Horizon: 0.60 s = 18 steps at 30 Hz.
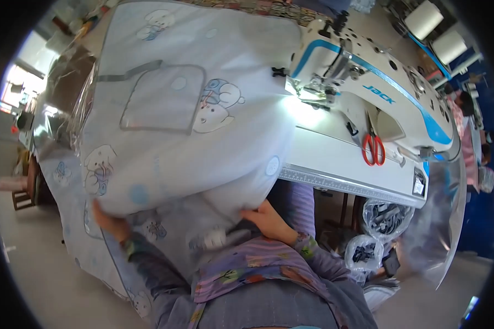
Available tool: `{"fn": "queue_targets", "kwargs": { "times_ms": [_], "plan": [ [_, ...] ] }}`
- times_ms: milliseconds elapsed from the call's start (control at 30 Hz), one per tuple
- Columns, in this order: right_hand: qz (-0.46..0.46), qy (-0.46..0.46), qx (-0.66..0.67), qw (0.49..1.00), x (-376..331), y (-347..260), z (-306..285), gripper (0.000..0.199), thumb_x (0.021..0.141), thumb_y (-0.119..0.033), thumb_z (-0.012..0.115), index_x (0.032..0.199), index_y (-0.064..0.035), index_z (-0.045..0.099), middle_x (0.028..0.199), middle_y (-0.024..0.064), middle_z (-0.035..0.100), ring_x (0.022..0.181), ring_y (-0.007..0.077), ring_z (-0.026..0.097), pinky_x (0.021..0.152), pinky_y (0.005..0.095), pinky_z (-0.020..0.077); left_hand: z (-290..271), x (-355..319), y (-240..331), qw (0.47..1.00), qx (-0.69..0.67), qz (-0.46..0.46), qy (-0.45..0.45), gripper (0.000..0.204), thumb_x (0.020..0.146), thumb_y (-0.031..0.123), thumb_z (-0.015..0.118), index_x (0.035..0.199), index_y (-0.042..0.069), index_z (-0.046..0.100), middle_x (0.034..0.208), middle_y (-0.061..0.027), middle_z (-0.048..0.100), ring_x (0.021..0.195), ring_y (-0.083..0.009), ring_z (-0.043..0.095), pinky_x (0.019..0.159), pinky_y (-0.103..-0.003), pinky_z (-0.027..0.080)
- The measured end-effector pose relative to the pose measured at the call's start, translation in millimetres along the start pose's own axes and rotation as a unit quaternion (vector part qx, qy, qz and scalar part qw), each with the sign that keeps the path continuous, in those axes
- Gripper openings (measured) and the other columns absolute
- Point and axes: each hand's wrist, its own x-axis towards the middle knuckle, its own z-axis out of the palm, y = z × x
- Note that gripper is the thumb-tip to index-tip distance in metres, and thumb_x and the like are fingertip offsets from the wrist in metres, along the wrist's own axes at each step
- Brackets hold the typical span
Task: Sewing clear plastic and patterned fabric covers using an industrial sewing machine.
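A large pale fabric sheet (pixel 225 159) printed with cartoon puppies and blue dots spreads over the table and hangs down to my lap. On it is a rounded square patch (pixel 162 101) with grey edging and a grey strip (pixel 129 73) at its upper corner. My right hand (pixel 271 222) is closed on the sheet's near edge, just left of the table edge. Farther left, my left hand (pixel 110 222) grips the same fabric, its fingers partly behind it and slightly blurred. A white and blue sewing machine (pixel 373 82) stands at the right, its lamp lit beside the sheet.
Red-handled scissors (pixel 373 148) lie on the machine bed, near a ruler strip (pixel 335 181) along the table's front edge. Below hang clear bags (pixel 387 219) of dark pieces. Thread cones (pixel 424 19) stand at the upper right. Shiny clear plastic (pixel 66 104) is at the left.
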Motion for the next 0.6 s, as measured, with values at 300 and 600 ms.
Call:
{"fn": "queue_targets", "kwargs": {
  "times_ms": [300, 600],
  "plan": [
    [-0.058, 0.042, 0.131, 0.989, -53, -73, -57, 0.058, 0.105, -0.009, 0.06, 0.159, -0.0016, 0.04, 0.129, 0.0095, 0.068, 0.116, 0.0178, 0.065, 0.098, 0.0317, 0.0522, 7, -1, 113, 0.977, -0.171, -0.117, -0.044, 0.054, 0.106, 0.04, 0.053, 0.145, 0.003, 0.053, 0.151, -0.017, 0.051, 0.141, -0.0307, 0.049, 0.116, -0.044, 0.041],
    [-0.18, 0.264, -0.405, 0.857, 85, -132, -138, 0.044, 0.101, -0.016, 0.064, 0.142, 0.0019, 0.06, 0.076, 0.0069, 0.065, 0.061, 0.0135, 0.059, 0.058, 0.0303, 0.0479, 9, -2, 137, 0.958, -0.226, -0.17, -0.037, 0.059, 0.105, 0.041, 0.056, 0.147, 0.0, 0.051, 0.152, -0.0156, 0.052, 0.141, -0.0286, 0.05, 0.116, -0.04, 0.04]
  ]
}}
